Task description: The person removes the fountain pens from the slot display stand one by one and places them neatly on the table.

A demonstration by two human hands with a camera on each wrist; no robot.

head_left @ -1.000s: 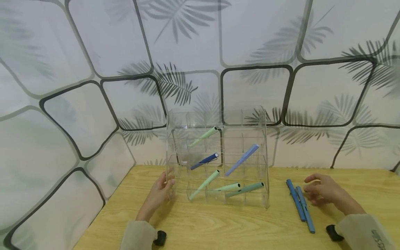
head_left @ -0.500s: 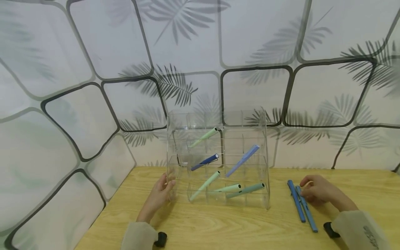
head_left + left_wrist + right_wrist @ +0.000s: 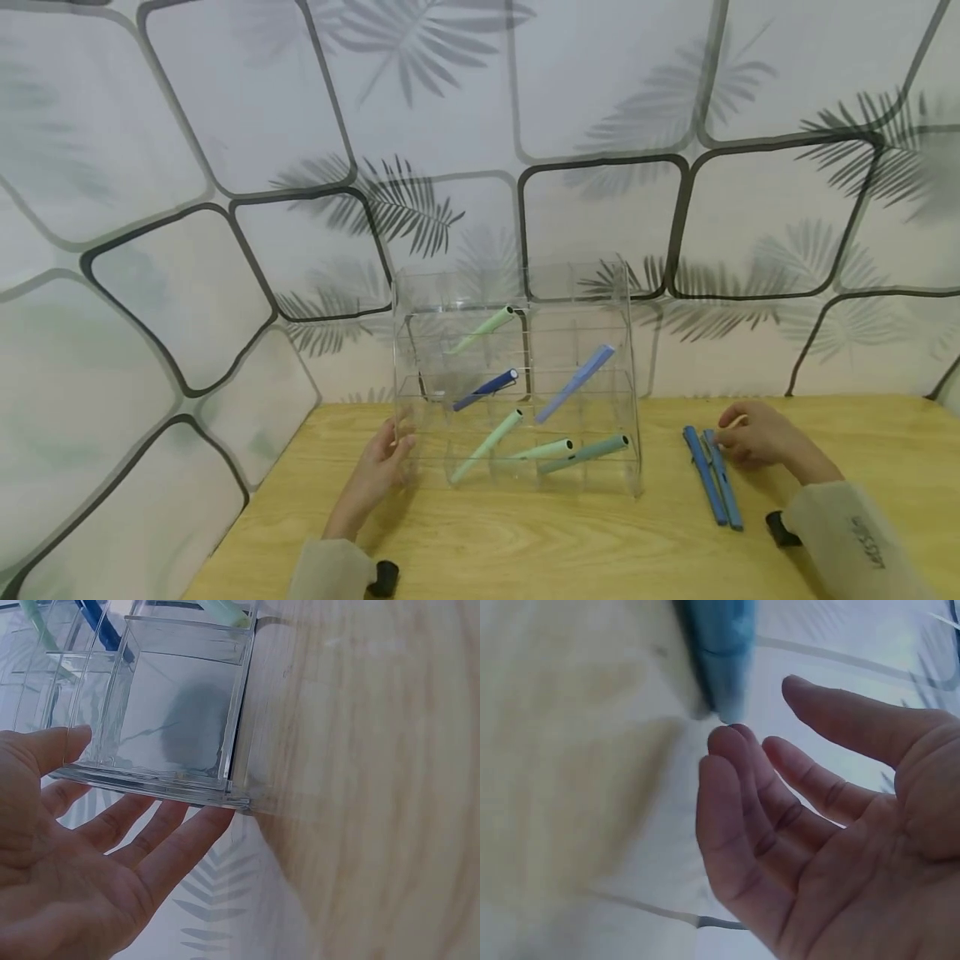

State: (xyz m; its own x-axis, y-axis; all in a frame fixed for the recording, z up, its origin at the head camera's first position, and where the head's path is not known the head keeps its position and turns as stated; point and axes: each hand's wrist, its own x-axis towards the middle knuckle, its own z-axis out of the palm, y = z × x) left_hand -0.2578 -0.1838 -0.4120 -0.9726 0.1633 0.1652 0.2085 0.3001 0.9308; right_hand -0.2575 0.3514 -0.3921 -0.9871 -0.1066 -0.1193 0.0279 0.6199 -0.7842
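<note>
My left hand (image 3: 380,465) holds the left side of a clear acrylic pen rack (image 3: 517,492), thumb at the front edge and fingers along the outer side panel (image 3: 161,796). Several pens lean in its compartments: pale green (image 3: 489,447), dark blue (image 3: 486,390), periwinkle (image 3: 576,383) and grey-green (image 3: 585,455). On the table right of the rack, a blue pen (image 3: 705,475) and a lighter blue pen (image 3: 723,479) lie side by side. My right hand (image 3: 761,437) is at the far end of the lighter one, fingers bent, thumb apart; the right wrist view shows fingertips (image 3: 724,742) right by a pen's end.
The wood-grain table (image 3: 525,550) runs back to a patterned curtain (image 3: 600,217) close behind the rack. Another curtain panel (image 3: 97,375) closes off the left side. Dark straps (image 3: 782,529) show at both sleeves.
My right hand has moved leftward onto the far end of the lighter blue pen. That pen has slid away from me, almost level with its neighbour. My left hand stays at the rack.
</note>
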